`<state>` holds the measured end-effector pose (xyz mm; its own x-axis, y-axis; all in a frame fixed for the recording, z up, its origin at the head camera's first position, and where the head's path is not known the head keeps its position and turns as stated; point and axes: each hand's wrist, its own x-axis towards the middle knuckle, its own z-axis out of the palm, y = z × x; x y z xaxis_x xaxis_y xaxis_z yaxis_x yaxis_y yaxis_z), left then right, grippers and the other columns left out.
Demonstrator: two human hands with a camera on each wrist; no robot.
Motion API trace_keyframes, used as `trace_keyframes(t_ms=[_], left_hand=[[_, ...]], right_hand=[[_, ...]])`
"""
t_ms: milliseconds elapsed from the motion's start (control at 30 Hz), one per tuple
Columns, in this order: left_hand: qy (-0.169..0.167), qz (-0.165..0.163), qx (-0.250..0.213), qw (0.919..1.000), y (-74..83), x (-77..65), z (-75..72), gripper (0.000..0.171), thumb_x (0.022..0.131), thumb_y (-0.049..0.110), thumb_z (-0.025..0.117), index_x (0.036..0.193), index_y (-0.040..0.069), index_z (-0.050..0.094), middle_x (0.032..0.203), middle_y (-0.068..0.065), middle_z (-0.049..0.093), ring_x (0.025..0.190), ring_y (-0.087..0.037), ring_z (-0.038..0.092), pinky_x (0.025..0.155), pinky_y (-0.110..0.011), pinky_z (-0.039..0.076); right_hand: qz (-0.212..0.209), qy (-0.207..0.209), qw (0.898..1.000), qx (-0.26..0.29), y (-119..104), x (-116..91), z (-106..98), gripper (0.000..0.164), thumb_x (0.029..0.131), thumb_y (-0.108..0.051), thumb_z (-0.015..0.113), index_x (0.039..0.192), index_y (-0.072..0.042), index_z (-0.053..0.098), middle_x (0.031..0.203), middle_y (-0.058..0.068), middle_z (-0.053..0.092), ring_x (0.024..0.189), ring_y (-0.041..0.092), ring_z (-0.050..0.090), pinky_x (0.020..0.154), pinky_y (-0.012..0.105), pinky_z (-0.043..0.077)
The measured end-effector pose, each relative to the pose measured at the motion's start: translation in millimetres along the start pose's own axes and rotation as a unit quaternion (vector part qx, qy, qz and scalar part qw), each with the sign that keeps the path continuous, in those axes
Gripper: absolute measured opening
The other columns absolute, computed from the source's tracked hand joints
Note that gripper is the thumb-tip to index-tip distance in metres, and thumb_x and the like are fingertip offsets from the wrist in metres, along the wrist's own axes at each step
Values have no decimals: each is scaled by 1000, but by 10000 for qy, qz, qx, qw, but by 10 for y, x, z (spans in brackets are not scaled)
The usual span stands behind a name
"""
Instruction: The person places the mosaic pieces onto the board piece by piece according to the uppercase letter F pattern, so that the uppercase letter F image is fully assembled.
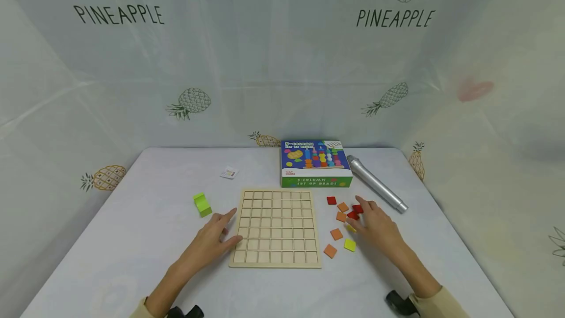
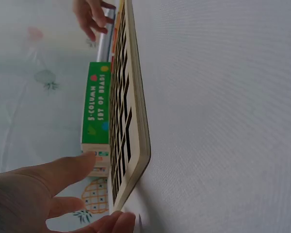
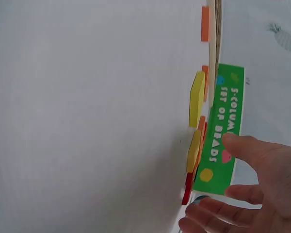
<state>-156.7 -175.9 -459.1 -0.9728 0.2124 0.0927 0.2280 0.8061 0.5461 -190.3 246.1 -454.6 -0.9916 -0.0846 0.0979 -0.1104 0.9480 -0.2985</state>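
A wooden grid board (image 1: pixel 277 229) sits on a white table (image 1: pixel 119 254), square tiles (image 1: pixel 337 234) at its right.
The left hand (image 1: pixel 216 233) has thumb and fingers apart at the board's left edge, maybe touching it. The right hand (image 1: pixel 377 222), fingers apart, is by the tiles.

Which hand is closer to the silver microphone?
The right. The right hand is on the person's side of the silver microphone, apart from it, by the red tiles; the left hand is farther off, at the wooden grid board's left edge.
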Motion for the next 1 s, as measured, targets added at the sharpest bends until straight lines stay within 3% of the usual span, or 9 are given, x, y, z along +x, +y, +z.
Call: trace_keyframes(t_ms=[100,267,500,633,1000], left_hand=[[-87,-126,-189,9997,-11,14,-2,70,85,29,77,146,11,47,108,-8,60,81,-11,53,60,-17,43],[-109,-88,-387,9992,-44,36,8,66,84,22,78,142,7,51,107,-6,63,81,-9,58,63,-17,44],[-338,151,-892,9953,-80,78,18,57,84,7,75,136,-3,54,105,-11,64,79,-8,61,59,-16,51],[-434,62,-1160,9923,-96,86,18,53,83,2,73,133,-6,56,105,-13,63,80,-11,62,55,-17,53],[-421,79,-1081,9932,-103,74,39,46,80,-2,73,124,-9,62,103,-11,62,76,-8,61,52,-18,52]], right_hand=[[19,-30,10000,66,76,47,-8,73,86,-35,75,142,0,45,120,26,60,94,33,63,75,49,61],[-125,-94,9994,302,202,141,-38,58,86,-23,75,134,3,54,107,21,66,84,25,61,71,39,60],[-498,-216,9977,413,323,330,-54,38,85,-5,73,121,3,65,96,15,70,83,24,63,76,40,60],[-549,-330,9972,376,366,391,-38,32,84,-1,71,116,0,69,94,13,70,82,22,61,77,40,58],[-579,-301,9972,370,365,372,-40,26,82,1,73,108,1,71,93,12,70,83,22,60,77,40,58]])
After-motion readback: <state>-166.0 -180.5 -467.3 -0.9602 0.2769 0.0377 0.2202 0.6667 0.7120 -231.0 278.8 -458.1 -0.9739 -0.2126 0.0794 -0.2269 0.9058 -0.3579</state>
